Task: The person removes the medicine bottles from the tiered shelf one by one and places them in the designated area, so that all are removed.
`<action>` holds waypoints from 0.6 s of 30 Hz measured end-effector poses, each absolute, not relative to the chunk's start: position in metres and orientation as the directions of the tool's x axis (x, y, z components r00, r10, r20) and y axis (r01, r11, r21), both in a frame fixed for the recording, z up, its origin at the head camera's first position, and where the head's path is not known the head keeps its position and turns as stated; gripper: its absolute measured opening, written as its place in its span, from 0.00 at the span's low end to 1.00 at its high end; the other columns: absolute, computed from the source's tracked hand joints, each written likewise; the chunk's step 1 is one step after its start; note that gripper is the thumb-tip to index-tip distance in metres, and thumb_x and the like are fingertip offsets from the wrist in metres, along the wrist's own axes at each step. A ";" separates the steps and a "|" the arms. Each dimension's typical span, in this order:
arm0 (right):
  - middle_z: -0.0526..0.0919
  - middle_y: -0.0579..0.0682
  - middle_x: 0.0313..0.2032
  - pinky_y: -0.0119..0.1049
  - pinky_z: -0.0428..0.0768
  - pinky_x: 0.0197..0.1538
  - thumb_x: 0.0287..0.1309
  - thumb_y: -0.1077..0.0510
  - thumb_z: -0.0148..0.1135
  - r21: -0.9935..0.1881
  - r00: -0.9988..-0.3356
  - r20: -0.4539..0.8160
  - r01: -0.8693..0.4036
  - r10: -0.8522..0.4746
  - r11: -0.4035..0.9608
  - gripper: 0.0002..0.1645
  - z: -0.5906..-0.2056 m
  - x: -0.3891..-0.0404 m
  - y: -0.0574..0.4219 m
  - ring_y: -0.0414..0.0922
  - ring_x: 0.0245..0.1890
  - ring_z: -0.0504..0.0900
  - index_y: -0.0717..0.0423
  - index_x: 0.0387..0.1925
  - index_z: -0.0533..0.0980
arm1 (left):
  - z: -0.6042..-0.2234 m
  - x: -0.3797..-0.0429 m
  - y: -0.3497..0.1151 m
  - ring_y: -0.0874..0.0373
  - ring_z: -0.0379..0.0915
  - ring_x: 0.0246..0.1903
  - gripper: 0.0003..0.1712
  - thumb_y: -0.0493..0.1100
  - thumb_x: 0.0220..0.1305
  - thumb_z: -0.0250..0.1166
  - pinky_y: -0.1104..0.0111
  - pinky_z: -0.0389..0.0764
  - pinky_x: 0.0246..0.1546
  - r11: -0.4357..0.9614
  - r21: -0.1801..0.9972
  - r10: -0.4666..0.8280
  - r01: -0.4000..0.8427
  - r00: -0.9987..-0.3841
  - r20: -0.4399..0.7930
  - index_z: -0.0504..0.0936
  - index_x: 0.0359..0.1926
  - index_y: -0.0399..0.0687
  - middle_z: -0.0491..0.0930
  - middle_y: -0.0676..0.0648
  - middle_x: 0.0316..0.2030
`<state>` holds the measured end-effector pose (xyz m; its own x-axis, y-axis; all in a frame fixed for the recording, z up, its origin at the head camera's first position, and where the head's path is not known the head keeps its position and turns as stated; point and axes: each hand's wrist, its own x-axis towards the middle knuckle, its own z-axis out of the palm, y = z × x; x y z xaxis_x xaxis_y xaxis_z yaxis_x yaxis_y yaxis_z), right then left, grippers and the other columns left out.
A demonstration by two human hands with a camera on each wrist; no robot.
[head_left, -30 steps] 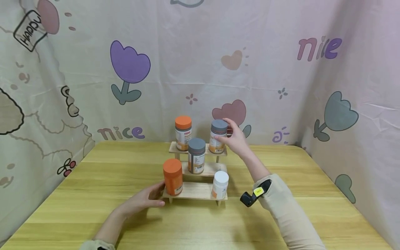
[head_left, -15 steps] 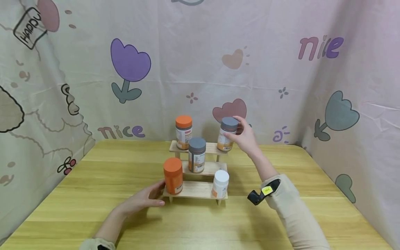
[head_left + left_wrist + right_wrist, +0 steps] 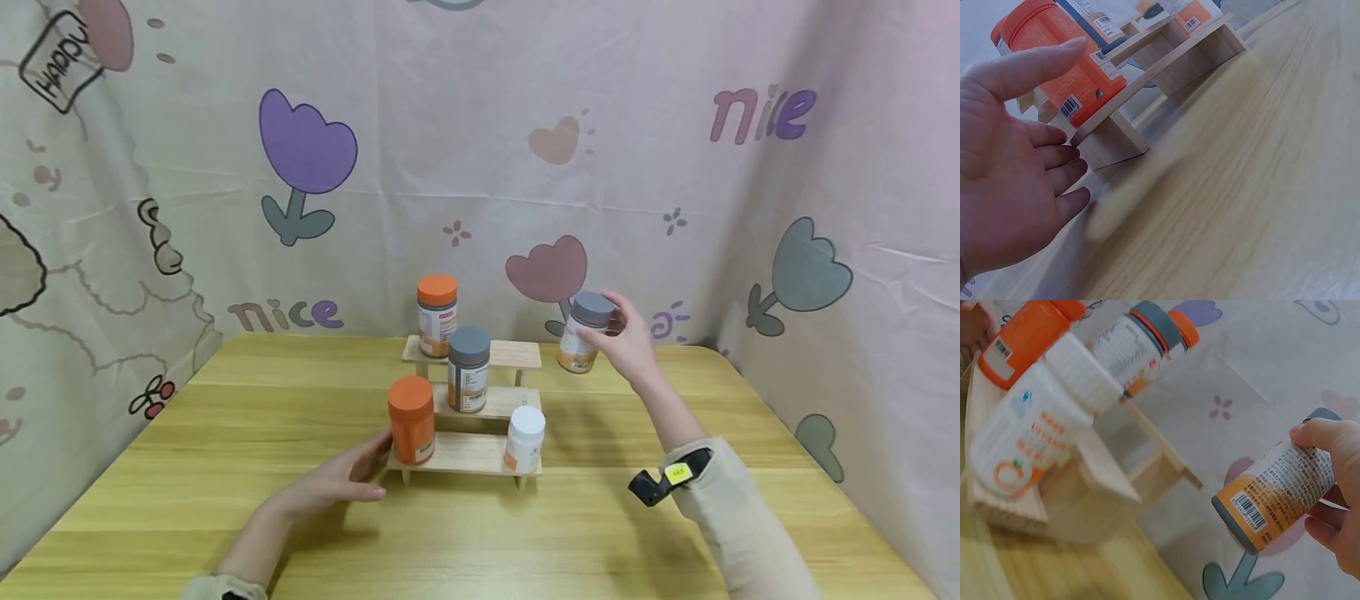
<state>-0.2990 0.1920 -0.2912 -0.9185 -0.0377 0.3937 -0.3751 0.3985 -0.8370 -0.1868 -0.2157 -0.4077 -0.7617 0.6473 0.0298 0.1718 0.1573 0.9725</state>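
My right hand (image 3: 632, 343) holds a grey-capped supplement bottle (image 3: 579, 343) between thumb and fingers, slightly tilted, in the air right of the rack's top step. In the right wrist view the bottle's barcode and orange label (image 3: 1260, 500) face the camera. My left hand (image 3: 330, 485), relaxed with the thumb apart, lies beside the left end of the three-step wooden rack (image 3: 465, 454). Its fingertips are close by the orange bottle (image 3: 412, 423) on the bottom step; in the left wrist view the palm (image 3: 1004, 181) shows nothing gripped.
On the rack stand an orange-capped bottle (image 3: 437, 317) at the top left, another grey-capped bottle (image 3: 468, 371) on the middle step and a small white bottle (image 3: 524, 442) at the bottom right. A printed cloth (image 3: 450, 167) hangs behind the wooden table (image 3: 637, 533).
My right hand has lifted the grey-capped bottle off the top step and carried it to the right, past the rack's end. My left hand has stayed by the orange bottle.
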 end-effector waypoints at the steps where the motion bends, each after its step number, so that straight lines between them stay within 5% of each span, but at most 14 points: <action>1: 0.72 0.64 0.52 0.45 0.71 0.53 0.51 0.60 0.67 -0.834 -0.920 0.391 -0.370 -0.035 0.409 0.42 -0.294 -0.299 0.195 0.55 0.49 0.73 0.58 0.66 0.58 | -0.408 -0.187 -0.216 0.36 0.28 0.67 0.49 0.37 0.60 0.58 0.84 0.50 0.57 0.151 0.974 0.652 0.172 -0.758 0.033 0.34 0.69 0.29 0.30 0.32 0.69; 18: 0.69 0.67 0.55 0.53 0.71 0.55 0.51 0.57 0.67 -0.834 -0.957 0.282 -0.210 0.068 0.510 0.45 -0.337 -0.302 0.236 0.61 0.53 0.71 0.60 0.67 0.55 | -0.405 -0.181 -0.212 0.36 0.25 0.67 0.52 0.39 0.60 0.59 0.84 0.48 0.57 0.147 0.978 0.650 0.150 -0.759 0.019 0.30 0.69 0.32 0.26 0.34 0.69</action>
